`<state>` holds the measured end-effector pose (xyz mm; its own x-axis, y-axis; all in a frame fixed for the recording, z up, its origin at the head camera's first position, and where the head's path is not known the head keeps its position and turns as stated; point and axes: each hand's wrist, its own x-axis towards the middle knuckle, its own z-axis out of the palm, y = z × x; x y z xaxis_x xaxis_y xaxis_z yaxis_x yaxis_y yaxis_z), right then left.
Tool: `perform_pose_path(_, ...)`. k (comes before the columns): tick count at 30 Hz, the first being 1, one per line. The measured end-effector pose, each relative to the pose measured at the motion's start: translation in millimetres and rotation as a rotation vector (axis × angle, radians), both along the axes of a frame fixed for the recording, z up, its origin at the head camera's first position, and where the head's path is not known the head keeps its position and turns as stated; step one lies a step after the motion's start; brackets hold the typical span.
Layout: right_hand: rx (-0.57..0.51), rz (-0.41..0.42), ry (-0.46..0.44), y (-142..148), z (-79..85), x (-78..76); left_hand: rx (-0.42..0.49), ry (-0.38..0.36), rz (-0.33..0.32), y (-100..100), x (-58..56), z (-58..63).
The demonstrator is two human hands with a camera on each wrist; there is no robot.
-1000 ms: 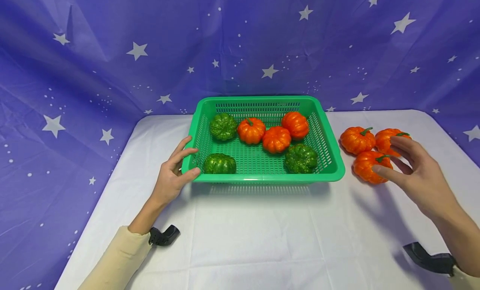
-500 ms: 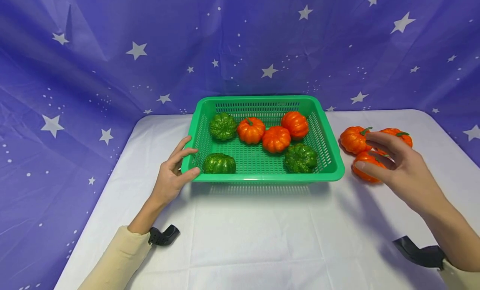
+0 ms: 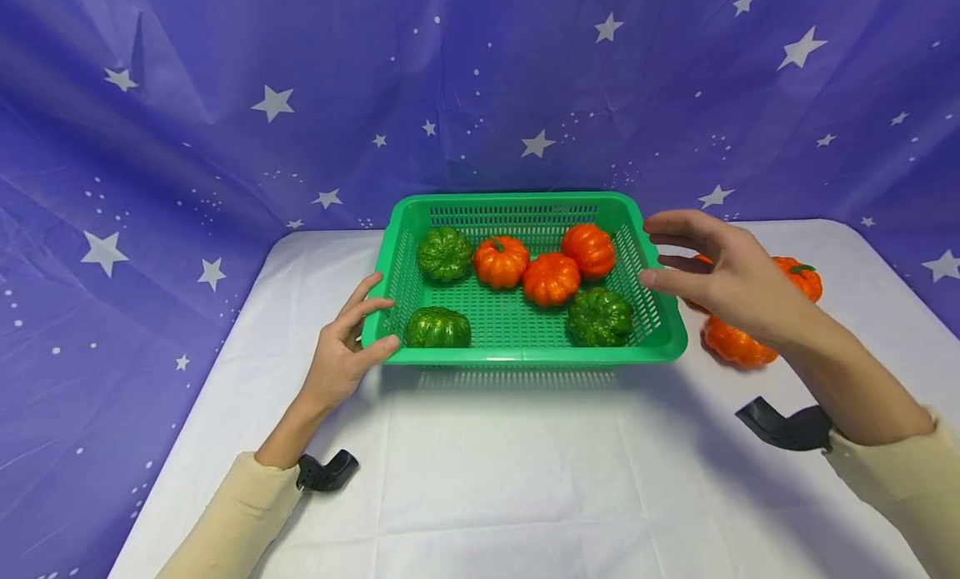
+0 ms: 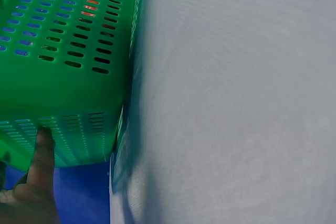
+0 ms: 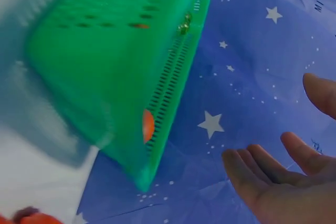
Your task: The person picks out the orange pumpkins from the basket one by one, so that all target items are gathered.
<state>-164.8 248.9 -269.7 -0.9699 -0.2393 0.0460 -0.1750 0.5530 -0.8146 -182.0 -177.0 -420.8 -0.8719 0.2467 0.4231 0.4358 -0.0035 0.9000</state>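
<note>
A green slotted basket (image 3: 517,356) holds three orange pumpkins (image 3: 502,262) and three green pumpkins (image 3: 445,253). My left hand (image 3: 342,356) rests at its left end, thumb and fingertips on the rim near the front corner. In the left wrist view, one straight finger (image 4: 43,156) touches the basket's outer wall. Beyond the right rim, my right hand (image 3: 731,275) is raised with fingers spread and nothing held. Behind and below that hand, orange pumpkins (image 3: 738,343) lie on the table, partly covered by it. The right wrist view shows its empty palm and fingers (image 5: 247,179).
The basket stands on a white-covered table (image 3: 510,471), close to its back edge. Behind hangs a purple-blue curtain (image 3: 480,79) with white stars. Dark wrist-worn devices (image 3: 783,425) jut out by both forearms.
My right hand has moved left from over the loose orange pumpkins to the basket's right rim, carrying nothing. The left hand, basket and pumpkins stay in place.
</note>
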Motion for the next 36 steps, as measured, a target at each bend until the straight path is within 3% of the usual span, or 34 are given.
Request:
perform_pose_path(5, 0.056, 0.085, -0.036, -16, 8.3, -28.3, -0.007, -0.001, 0.002, 0, 0.1, 0.1)
perform_pose_path(12, 0.114, 0.178, -0.129, -30, -2.3, -66.9, -0.011, -0.004, -0.006, 0, -0.6, -0.5)
perform_pose_path(18, 0.120, 0.232, -0.220, -42, -7.6, -90.1, -0.017, 0.005, -0.002, -1, -0.2, -0.9)
perform_pose_path(24, 0.171, 0.290, -0.292, -54, -17.7, -103.5, -0.014, 0.008, -0.007, -2, 0.0, -1.2)
perform_pose_path(36, 0.221, 0.317, -0.414, -64, -27.9, -115.7, -0.017, 0.012, -0.008, -1, -0.2, -0.6)
